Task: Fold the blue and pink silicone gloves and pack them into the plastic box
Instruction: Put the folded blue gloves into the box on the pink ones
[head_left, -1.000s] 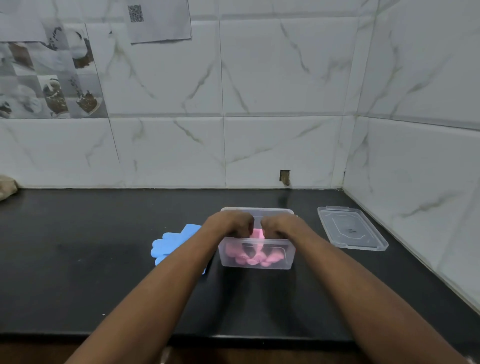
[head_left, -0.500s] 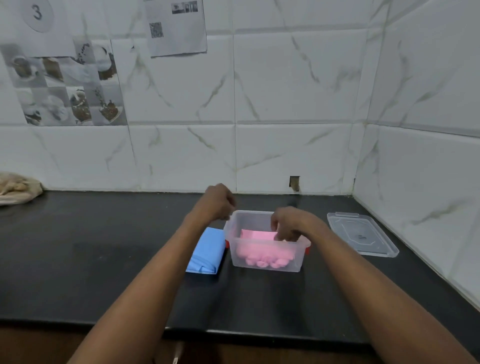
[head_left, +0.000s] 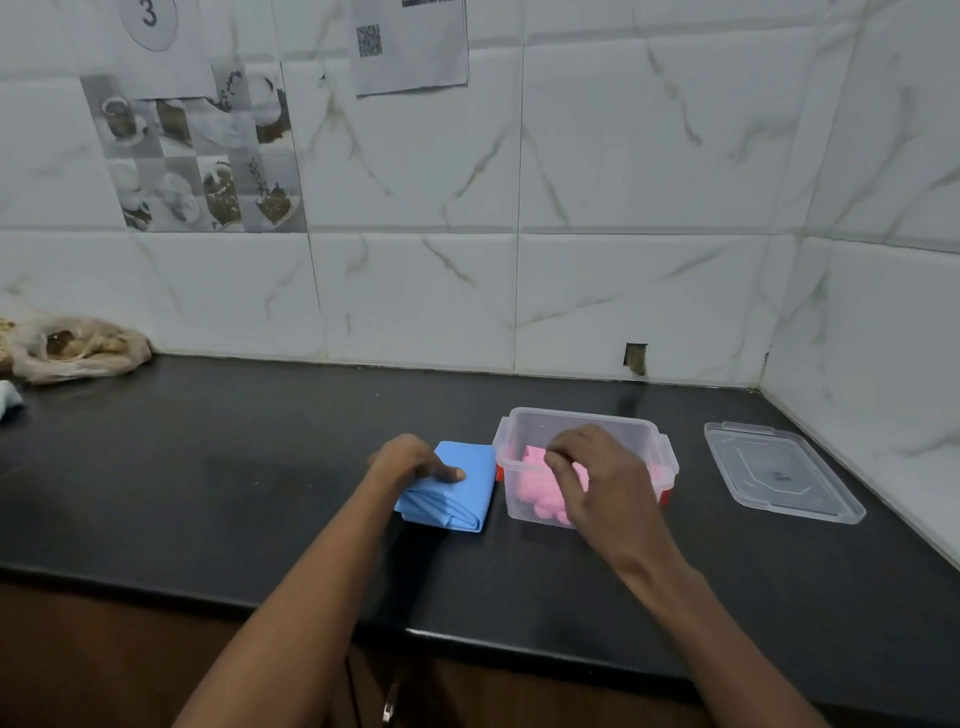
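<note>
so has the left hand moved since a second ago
Yes. The left hand was at the rim of the box; now it sits left of the box, thumb on the folded blue glove.

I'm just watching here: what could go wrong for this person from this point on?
The left hand grips the folded blue glove only at one edge, so the folds might spring open when lifted. The pink glove looks bunched in the plastic box, so the blue one may sit too high for the lid to close. The right hand over the box could also block the way in.
</note>
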